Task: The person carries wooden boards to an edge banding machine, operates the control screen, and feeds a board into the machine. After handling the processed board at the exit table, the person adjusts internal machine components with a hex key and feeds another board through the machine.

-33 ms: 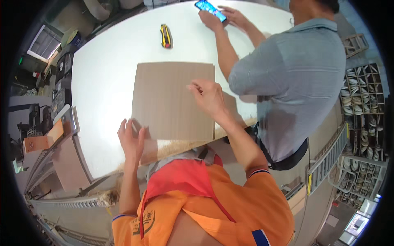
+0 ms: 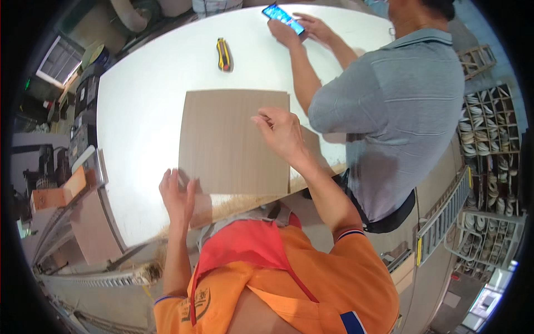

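A square brown wood-grain board (image 2: 222, 139) lies flat on the white table (image 2: 139, 122). At its lower left corner is my left hand (image 2: 178, 197), fingers apart, the tips by the board's edge; whether they touch it I cannot tell. My right hand (image 2: 282, 136) is over the right part of the board, its fingers curled into a pinch. Anything between those fingertips is hidden or too small to make out. Beyond the board's far edge lies a yellow and black utility knife (image 2: 223, 54), with neither hand on it.
On the right, close to the table, stands a person in a grey shirt (image 2: 395, 100) holding a lit phone (image 2: 283, 19) over its far side. A rack of rolled strips (image 2: 489, 122) is at the far right. Tools and an orange-brown block (image 2: 49, 199) sit left of the table.
The whole view has shifted slightly, so the board and knife appear a little lower. Both my hands keep their poses.
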The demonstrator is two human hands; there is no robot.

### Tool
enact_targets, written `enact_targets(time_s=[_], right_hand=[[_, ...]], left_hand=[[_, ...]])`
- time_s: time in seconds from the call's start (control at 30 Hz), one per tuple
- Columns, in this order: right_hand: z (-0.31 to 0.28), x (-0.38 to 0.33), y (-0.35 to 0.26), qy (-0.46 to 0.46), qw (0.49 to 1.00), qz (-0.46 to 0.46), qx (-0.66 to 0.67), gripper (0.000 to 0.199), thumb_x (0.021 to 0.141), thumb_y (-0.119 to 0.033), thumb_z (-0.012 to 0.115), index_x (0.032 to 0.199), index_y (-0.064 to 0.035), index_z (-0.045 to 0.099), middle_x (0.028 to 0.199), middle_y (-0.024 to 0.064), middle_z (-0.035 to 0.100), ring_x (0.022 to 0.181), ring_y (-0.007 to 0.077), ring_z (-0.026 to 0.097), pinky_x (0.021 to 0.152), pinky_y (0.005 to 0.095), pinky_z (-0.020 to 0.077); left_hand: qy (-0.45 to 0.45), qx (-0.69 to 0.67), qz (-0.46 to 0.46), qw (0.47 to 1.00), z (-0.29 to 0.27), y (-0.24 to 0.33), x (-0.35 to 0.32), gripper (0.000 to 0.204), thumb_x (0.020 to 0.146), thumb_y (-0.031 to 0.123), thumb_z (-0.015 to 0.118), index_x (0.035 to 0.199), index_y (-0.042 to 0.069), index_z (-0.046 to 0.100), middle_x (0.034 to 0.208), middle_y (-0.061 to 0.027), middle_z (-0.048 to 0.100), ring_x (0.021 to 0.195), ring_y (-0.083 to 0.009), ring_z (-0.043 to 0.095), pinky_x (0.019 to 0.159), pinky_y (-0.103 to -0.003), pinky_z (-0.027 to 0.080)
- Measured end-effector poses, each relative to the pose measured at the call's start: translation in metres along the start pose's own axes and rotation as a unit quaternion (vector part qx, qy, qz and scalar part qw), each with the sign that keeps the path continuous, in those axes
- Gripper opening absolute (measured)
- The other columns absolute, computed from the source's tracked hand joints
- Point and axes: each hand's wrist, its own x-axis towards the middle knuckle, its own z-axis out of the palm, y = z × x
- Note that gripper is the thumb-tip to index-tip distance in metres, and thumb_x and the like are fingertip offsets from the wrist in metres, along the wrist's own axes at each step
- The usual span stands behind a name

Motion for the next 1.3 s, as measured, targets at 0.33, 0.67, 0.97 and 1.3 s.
enact_targets(time_s=[0.33, 0.67, 0.97, 1.3], right_hand=[[-0.047, -0.029, -0.041, 0.115, 0.99, -0.078, -0.006, 0.014, 0.084, -0.01, 0.066, 0.096, -0.0019, 0.064, 0.083, 0.0163, 0.063, 0.071, 0.0306, 0.063, 0.063, 0.038, 0.0504], [-0.086, -0.25, -0.035, 0.26, 0.953, 0.151, -0.048, 0.012, 0.086, -0.013, 0.067, 0.09, -0.0019, 0.066, 0.081, 0.0165, 0.064, 0.075, 0.0355, 0.063, 0.065, 0.0417, 0.0512], [-0.264, -0.31, 0.04, 0.461, 0.868, 0.043, -0.178, 0.007, 0.081, 0.0, 0.072, 0.085, 0.0007, 0.066, 0.075, 0.0123, 0.065, 0.058, 0.0233, 0.062, 0.051, 0.031, 0.047], [-0.376, -0.297, 0.136, 0.427, 0.901, -0.062, -0.034, 0.007, 0.08, 0.002, 0.071, 0.083, 0.0032, 0.065, 0.069, 0.0117, 0.063, 0.052, 0.0191, 0.058, 0.047, 0.0283, 0.0444]], left_hand=[[-0.049, -0.072, 0.024, 0.996, -0.003, -0.003, 0.02, 0.054, 0.084, 0.015, 0.07, 0.13, -0.005, 0.049, 0.13, -0.0234, 0.052, 0.12, -0.0393, 0.046, 0.103, -0.047, 0.038], [-0.025, 0.005, 0.141, 0.99, 0.028, 0.027, 0.043, 0.058, 0.089, 0.033, 0.064, 0.131, -0.004, 0.049, 0.13, -0.0328, 0.047, 0.114, -0.049, 0.046, 0.097, -0.053, 0.038], [0.049, 0.082, 0.145, 0.985, 0.046, 0.033, 0.025, 0.044, 0.093, 0.028, 0.057, 0.113, -0.01, 0.058, 0.101, -0.0334, 0.058, 0.094, -0.049, 0.057, 0.082, -0.053, 0.045], [0.074, 0.208, -0.107, 0.969, 0.064, 0.064, -0.022, 0.05, 0.099, 0.043, 0.043, 0.124, 0.003, 0.06, 0.111, -0.0261, 0.062, 0.103, -0.0451, 0.058, 0.089, -0.054, 0.045]])
